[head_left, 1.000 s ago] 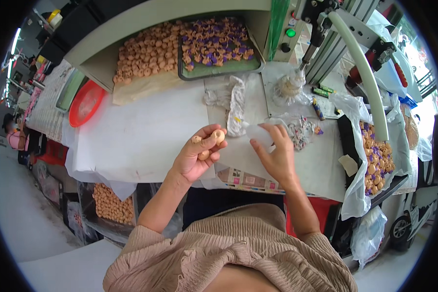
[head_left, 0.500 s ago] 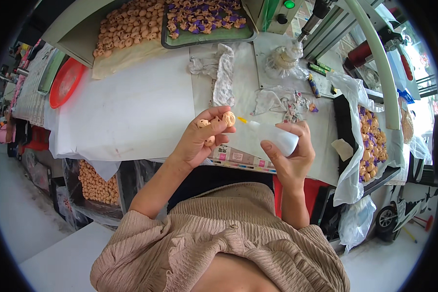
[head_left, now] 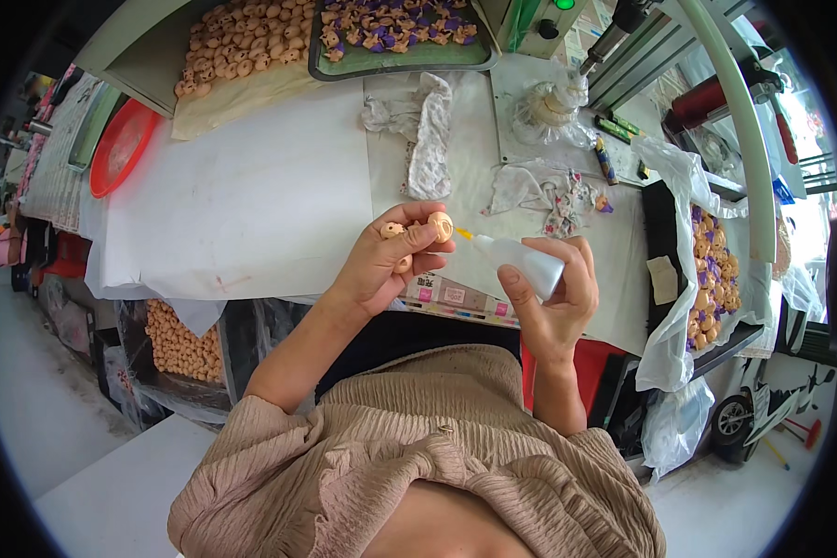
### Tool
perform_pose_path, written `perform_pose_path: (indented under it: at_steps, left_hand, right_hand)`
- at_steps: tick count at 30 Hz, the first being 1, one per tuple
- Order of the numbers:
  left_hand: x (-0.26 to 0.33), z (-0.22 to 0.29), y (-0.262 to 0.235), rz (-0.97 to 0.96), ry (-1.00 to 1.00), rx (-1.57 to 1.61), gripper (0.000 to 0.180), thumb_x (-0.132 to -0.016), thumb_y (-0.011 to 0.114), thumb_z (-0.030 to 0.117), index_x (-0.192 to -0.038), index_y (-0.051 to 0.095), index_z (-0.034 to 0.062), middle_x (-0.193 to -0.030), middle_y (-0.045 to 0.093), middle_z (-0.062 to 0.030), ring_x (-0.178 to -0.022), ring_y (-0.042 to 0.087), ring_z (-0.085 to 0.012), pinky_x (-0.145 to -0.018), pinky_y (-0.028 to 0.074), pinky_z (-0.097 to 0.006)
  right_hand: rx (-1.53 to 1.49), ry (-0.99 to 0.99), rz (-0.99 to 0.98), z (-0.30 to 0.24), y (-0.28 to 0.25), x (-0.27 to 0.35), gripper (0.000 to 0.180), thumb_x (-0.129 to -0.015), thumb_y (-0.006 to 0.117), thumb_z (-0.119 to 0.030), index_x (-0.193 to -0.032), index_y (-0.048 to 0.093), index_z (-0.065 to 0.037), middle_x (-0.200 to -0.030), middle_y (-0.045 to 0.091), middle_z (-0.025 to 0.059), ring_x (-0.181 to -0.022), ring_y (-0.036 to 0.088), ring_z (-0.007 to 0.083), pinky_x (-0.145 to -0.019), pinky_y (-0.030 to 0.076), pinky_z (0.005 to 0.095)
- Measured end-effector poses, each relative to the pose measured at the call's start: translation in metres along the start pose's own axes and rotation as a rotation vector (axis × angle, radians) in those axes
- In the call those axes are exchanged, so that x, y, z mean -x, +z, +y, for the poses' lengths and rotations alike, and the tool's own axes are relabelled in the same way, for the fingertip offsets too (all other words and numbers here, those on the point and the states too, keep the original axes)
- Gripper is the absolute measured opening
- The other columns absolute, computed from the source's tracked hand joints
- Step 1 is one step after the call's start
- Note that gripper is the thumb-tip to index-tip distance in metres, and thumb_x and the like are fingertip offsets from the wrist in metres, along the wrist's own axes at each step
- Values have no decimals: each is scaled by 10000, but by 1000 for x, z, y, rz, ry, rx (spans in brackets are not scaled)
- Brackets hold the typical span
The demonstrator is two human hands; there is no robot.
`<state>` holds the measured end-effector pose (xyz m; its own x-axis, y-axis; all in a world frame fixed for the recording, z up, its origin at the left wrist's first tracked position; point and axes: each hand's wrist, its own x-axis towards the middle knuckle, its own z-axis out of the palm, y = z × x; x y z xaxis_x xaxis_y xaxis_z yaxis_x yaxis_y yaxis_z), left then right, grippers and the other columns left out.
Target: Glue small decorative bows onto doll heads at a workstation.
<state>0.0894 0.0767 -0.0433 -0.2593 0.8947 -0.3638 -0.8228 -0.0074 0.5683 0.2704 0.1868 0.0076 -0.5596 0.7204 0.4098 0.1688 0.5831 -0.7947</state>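
My left hand point(head_left: 386, 265) holds several small peach-coloured round pieces point(head_left: 440, 225) between thumb and fingertips, raised over the front edge of the white-covered table point(head_left: 251, 195). My right hand point(head_left: 553, 293) grips a small translucent squeeze bottle point(head_left: 525, 262) on its side. The bottle's yellow nozzle point(head_left: 463, 234) points left and nearly touches the piece at my left fingertips.
A pile of peach pieces point(head_left: 237, 46) and a green tray of purple-and-peach pieces point(head_left: 400, 33) lie at the far edge. A red bowl point(head_left: 121, 149) sits far left. Crumpled cloths point(head_left: 428, 130) lie mid-table. A bag-lined bin of pieces point(head_left: 711, 274) stands right, machine parts point(head_left: 716, 93) behind it.
My right hand has picked up the squeeze bottle from the table and brought its nozzle to the piece in my left hand. Both hands have come closer to me.
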Motion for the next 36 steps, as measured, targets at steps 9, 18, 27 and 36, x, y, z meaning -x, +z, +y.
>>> perform_pose_path:
  at_steps: [9,18,27,36]
  left_hand:
    - [-3,1,-4,-10,-12,-17,293,-907,648,108,-1186,586,44,-1020,655,-54,-900,671,-141,-708,596,-245]
    - [-2,2,-4,-11,-2,-15,272,-912,644,116,-1172,593,54,-1016,656,-49,-907,666,-141,-716,594,-246]
    - [-3,0,-7,-31,1,-18,269,-915,640,117,-1176,596,70,-1022,650,-43,-917,663,-148,-730,592,-251]
    - [-5,0,-9,-24,-7,-23,275,-912,646,124,-1178,598,74,-1021,651,-37,-914,662,-142,-723,586,-246]
  right_hand:
    - [-14,6,-19,5,7,-2,321,-744,811,-173,-971,653,-11,-883,552,51,-738,533,128,-610,415,251]
    - [22,4,1,3,5,-3,301,-738,809,-170,-944,657,-12,-847,550,45,-706,531,122,-583,403,252]
    - [42,-36,-15,1,3,-1,293,-715,810,-166,-911,663,-6,-804,551,54,-662,523,134,-557,390,262]
    - [18,-12,7,1,3,1,298,-706,809,-162,-910,661,-3,-808,550,57,-657,524,134,-552,389,264]
